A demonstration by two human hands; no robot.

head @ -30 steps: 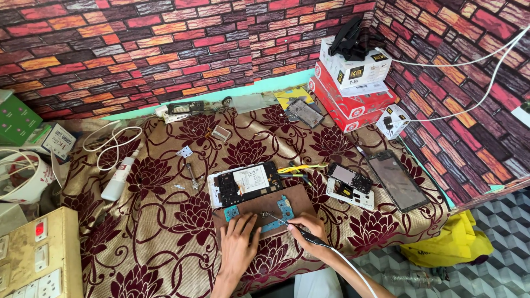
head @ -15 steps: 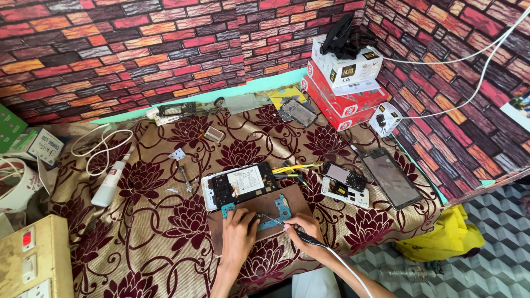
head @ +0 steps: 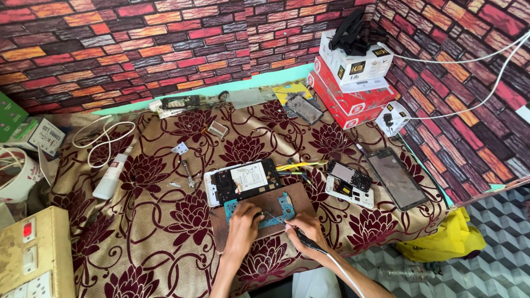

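Observation:
A blue circuit board [head: 274, 211] lies on a brown wooden slab [head: 298, 198] near the table's front edge. My left hand [head: 244, 222] presses down on the board's left part. My right hand [head: 305, 229] grips a dark pen-like soldering iron [head: 302, 238] with a white cord, its tip touching the board's middle. Just behind the slab lies an opened white phone [head: 241, 181] with its insides showing.
A floral maroon cloth [head: 149, 221] covers the table. A second opened phone [head: 349, 183] and a dark screen panel [head: 393, 177] lie to the right. Red and white boxes [head: 349, 77] stand at back right. A white tube [head: 112, 172], cable and a switch box [head: 33, 259] sit left.
The view has shifted slightly. My right hand has brought the iron's tip a little further left onto the board, closer to my left hand.

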